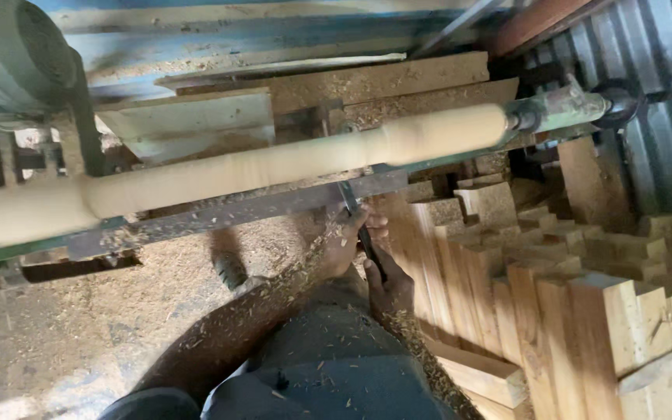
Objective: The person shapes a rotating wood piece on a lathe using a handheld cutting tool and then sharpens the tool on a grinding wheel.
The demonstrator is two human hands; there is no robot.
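We are at a lathe, turning a long pale spindle that runs across the view from the headstock at the left to the tailstock at the right. Our left hand is closed round the chisel near its blade, pressing it on the tool rest; our right hand grips the handle behind it, close to our body. The blade meets the spindle from below, near its middle. To cut well, we judge, we should keep the steel bedded firmly on the rest, steer from the rear hand, take light passes and keep fingers off the wood

Shavings coat both forearms and our lap. Sawdust lies thick on the floor and over the lathe bed. At the right stand stacked square wood blanks, and behind them a corrugated metal wall. A motor housing sits at the upper left
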